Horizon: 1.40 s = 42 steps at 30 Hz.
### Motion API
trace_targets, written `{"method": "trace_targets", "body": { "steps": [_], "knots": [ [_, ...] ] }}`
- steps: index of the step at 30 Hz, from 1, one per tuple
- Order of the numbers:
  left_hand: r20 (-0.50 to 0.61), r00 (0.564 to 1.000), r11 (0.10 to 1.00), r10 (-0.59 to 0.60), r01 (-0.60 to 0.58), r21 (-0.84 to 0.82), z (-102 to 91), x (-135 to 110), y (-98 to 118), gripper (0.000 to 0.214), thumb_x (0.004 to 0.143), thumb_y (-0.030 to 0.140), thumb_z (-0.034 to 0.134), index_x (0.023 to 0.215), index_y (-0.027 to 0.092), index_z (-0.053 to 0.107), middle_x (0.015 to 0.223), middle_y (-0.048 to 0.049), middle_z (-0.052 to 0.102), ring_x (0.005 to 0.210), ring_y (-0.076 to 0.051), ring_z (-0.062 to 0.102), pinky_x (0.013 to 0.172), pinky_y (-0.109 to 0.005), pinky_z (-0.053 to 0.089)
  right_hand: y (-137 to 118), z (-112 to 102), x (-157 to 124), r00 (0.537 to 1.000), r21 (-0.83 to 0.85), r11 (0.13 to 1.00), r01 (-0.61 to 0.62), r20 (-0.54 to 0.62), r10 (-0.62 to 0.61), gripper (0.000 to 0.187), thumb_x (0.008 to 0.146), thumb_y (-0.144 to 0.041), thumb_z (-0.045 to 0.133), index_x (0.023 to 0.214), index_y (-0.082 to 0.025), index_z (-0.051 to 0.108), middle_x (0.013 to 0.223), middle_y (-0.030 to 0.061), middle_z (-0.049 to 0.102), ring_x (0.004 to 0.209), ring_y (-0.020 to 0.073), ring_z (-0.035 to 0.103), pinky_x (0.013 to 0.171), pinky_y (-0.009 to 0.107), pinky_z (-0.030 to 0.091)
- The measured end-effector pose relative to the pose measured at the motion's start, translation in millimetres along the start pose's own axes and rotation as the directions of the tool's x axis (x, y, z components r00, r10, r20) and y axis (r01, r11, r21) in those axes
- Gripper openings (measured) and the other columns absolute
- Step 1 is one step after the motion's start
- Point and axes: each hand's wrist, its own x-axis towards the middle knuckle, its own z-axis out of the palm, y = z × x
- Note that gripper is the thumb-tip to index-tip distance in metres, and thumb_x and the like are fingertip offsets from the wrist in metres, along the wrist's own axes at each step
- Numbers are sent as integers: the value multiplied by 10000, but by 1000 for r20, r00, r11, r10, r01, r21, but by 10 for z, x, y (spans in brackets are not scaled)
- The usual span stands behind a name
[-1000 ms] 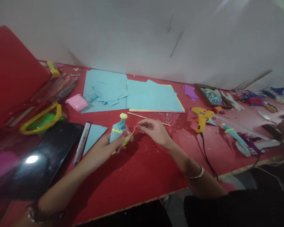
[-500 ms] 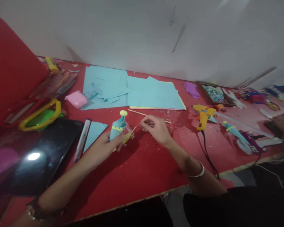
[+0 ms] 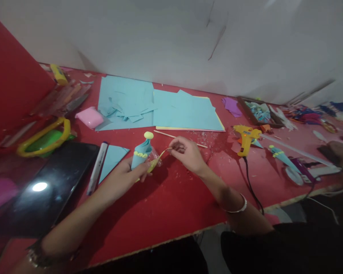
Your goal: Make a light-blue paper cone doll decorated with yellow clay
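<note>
My left hand (image 3: 128, 174) is wrapped round a light-blue cone (image 3: 137, 160) with a row of small yellow balls at its rim and a round yellow ball (image 3: 148, 135) at its top. The same hand also holds a soft yellow piece (image 3: 153, 165), probably clay, with clear plastic (image 3: 159, 163) beside it. From that piece a thin yellow strand (image 3: 161, 153) stretches to the right. Its far end reaches the closed fingertips of my right hand (image 3: 188, 154), which pinch it above the red tabletop (image 3: 171, 205).
Blue sheets (image 3: 185, 110) with scraps lie behind my hands, near a thin stick (image 3: 167, 134). At right are a yellow glue gun (image 3: 245, 139), its cord, and another blue cone (image 3: 284, 158). A marker (image 3: 97, 167), black tablet-like slab (image 3: 45, 190) and pink packet (image 3: 90, 117) sit left.
The view has shifted slightly, moving the items on the left a little further left. Both hands keep their holds, and the strand still spans between them.
</note>
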Motion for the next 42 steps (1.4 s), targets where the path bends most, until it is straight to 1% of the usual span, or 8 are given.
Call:
{"method": "trace_targets", "body": {
  "steps": [6, 12, 20, 25, 28, 33, 39, 42],
  "knots": [
    [-14, 1000, 1000, -25, 25, 13, -3, -20, -8, 335, 756, 470, 484, 554, 205, 439, 525, 45, 473, 531, -127, 466, 550, -243, 364, -31, -8, 10, 995, 134, 986, -101, 25, 99, 122, 792, -288, 518, 779, -184, 580, 683, 15, 640, 629, 126, 638, 625, 289, 520],
    [-20, 999, 999, -41, 42, 13, 5, -11, -1, 332, 740, 484, 485, 560, 209, 438, 509, 43, 464, 535, -136, 476, 553, -254, 369, -53, -14, 14, 997, 179, 981, -73, -24, 79, 66, 720, -194, 609, 781, -177, 588, 757, 24, 657, 730, 137, 656, 729, 305, 526],
    [-9, 1000, 999, -27, 27, 22, 3, -18, 10, 329, 755, 476, 476, 574, 202, 449, 521, 40, 467, 523, -128, 456, 542, -257, 360, -44, -29, 46, 979, 290, 936, -201, 41, 198, 104, 787, -256, 547, 812, -178, 611, 713, 16, 676, 651, 130, 672, 648, 293, 553],
    [5, 1000, 1000, -14, 14, 26, -5, -1, -14, 322, 771, 474, 471, 603, 199, 478, 516, 38, 470, 543, -136, 484, 550, -256, 376, -74, -17, 35, 970, 375, 895, -241, 66, 233, 118, 786, -155, 543, 864, -193, 623, 879, 37, 701, 818, 126, 676, 794, 298, 539],
    [9, 1000, 1000, -8, 8, 29, -8, -1, -23, 311, 774, 463, 473, 614, 196, 487, 520, 40, 473, 526, -127, 469, 539, -251, 372, -84, -14, 29, 961, 425, 862, -277, 116, 252, 136, 822, -218, 506, 865, -185, 631, 786, 32, 701, 732, 119, 681, 706, 267, 545],
    [14, 1000, 1000, -2, 1, 18, -8, -14, -6, 314, 776, 462, 470, 607, 198, 480, 534, 42, 472, 522, -121, 455, 540, -246, 367, -78, -20, 24, 978, 347, 915, -207, 65, 196, 120, 744, -290, 608, 715, -174, 601, 585, -30, 619, 480, 75, 588, 503, 210, 476],
    [49, 997, 998, 52, -50, -36, 5, -29, 50, 314, 772, 474, 453, 604, 209, 462, 535, 36, 450, 524, -129, 438, 543, -252, 379, -65, -7, 31, 975, 256, 942, -219, 11, 224, 96, 748, -211, 583, 828, -184, 628, 727, 3, 659, 656, 99, 631, 678, 268, 514],
    [-17, 1000, 1000, 13, -13, -18, 13, -47, 42, 327, 737, 483, 480, 567, 207, 436, 548, 30, 452, 542, -131, 437, 543, -248, 386, -81, -1, 27, 979, 289, 937, -196, 6, 203, 126, 790, -249, 538, 850, -185, 628, 755, 19, 669, 658, 103, 641, 668, 271, 525]
  ]
}}
